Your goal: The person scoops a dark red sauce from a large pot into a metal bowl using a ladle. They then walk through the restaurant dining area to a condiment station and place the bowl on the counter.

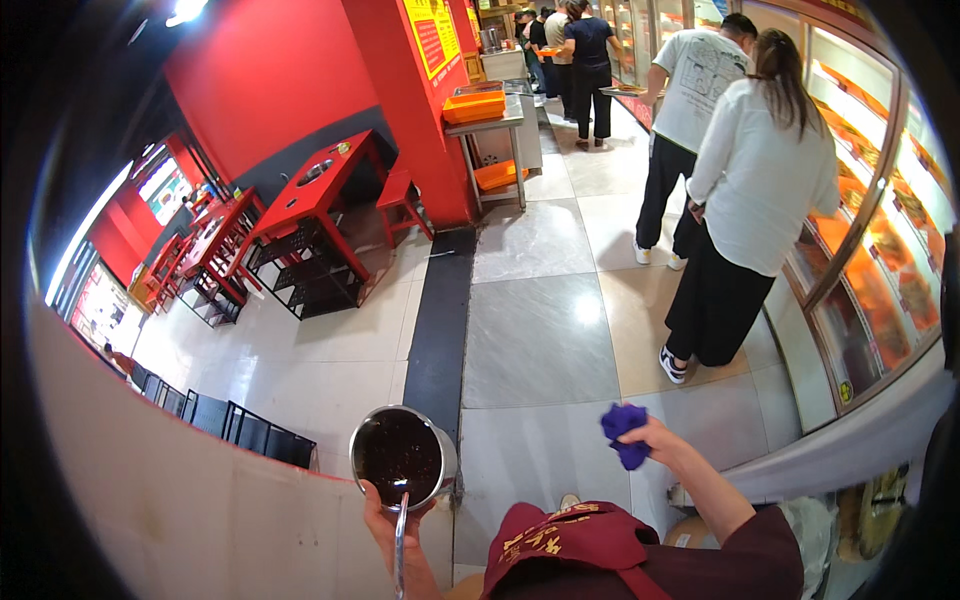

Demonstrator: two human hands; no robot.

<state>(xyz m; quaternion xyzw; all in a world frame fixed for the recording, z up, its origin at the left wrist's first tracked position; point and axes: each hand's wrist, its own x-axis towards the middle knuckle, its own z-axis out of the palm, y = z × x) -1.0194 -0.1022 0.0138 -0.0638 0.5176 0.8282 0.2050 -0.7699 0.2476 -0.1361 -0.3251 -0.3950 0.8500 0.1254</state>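
Observation:
My left hand (386, 525) grips a round stainless steel pot (448, 457) from below and the side. Dark liquid (396, 454) with small floating specks fills much of it. A metal handle (401, 540), perhaps of a ladle, leans out over the near rim; its lower end is hidden in the liquid. In my right hand (654, 441) is a crumpled purple cloth (625, 435), held out in front of me over the tiled floor. A maroon apron (570, 547) with yellow writing covers my front.
Two people (765, 172) in white tops stand ahead by a glass-fronted display cabinet (847, 300) on the right. More people are farther up the aisle. Red tables (315, 180) and a stool (397, 199) stand left. Orange trays (474, 106) sit on a metal side table (487, 126).

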